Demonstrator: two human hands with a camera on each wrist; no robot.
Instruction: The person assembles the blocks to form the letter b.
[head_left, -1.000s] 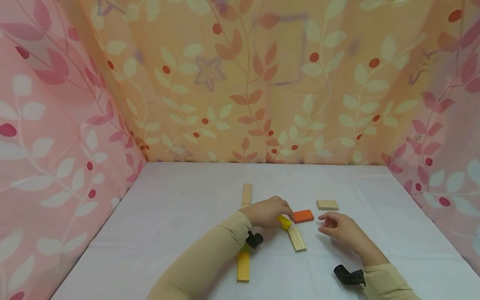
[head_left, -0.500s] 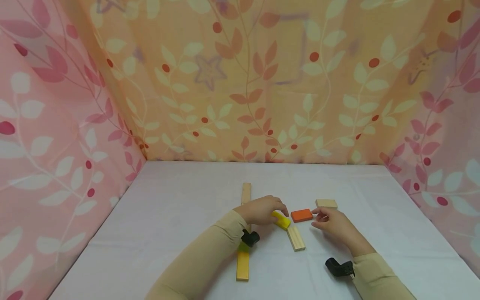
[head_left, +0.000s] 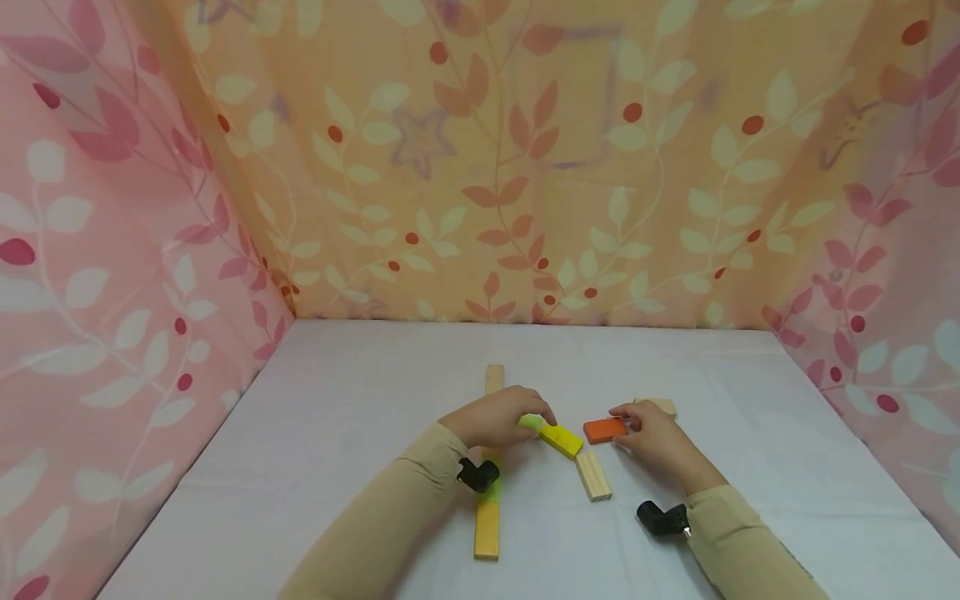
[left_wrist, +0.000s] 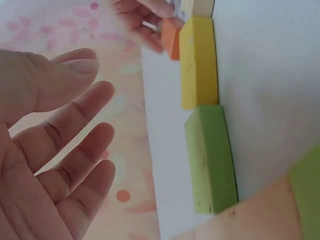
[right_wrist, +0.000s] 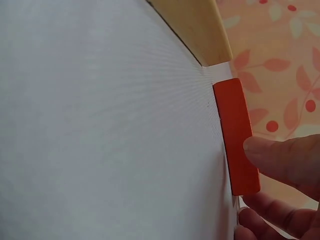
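My right hand (head_left: pixel 660 437) pinches the right end of an orange wooden block (head_left: pixel 602 431). In the right wrist view the thumb lies on the face of the orange block (right_wrist: pixel 236 140), other fingers behind its end. My left hand (head_left: pixel 495 417) hovers with loosely bent fingers over the left side of the blocks, holding nothing. Just by its fingertips lies a light green block (head_left: pixel 531 422), end to end with a yellow block (head_left: pixel 561 440), as the left wrist view also shows for the green block (left_wrist: pixel 210 160). A plain wood block (head_left: pixel 593 477) angles off the yellow one's right end.
A straight line of blocks runs under the left hand, from a plain block (head_left: pixel 494 377) at the back to a dark yellow block (head_left: pixel 487 529) in front. Another plain block (head_left: pixel 666 406) lies behind the right hand. Patterned cloth walls (head_left: pixel 480 167) enclose the white table (head_left: pixel 337 375).
My left hand has drawn back leftward off the yellow block, bringing the light green block into view. The right hand has moved left and taken hold of the orange block.
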